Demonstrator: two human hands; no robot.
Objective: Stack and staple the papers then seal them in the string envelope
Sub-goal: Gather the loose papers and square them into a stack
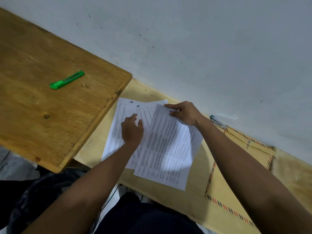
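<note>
Several printed white sheets lie fanned out on a pale wooden table [94, 146]. The top sheet [168, 149] lies on the right of the pile, and my right hand [183, 112] pinches its far corner. My left hand [132, 128] rests flat with spread fingers on the lower sheets [116, 125], which carry handwritten numbers at their far edge. A brown string envelope [236, 174] with striped borders lies to the right, partly under my right forearm. A small stapler [217, 121] sits by the wall beyond the envelope.
A darker wooden board [42, 115] overlaps the table on the left, with a green utility knife [66, 80] on it. A white wall [202, 48] runs along the table's far edge. Dark clothing and a black bag lie below the near edge.
</note>
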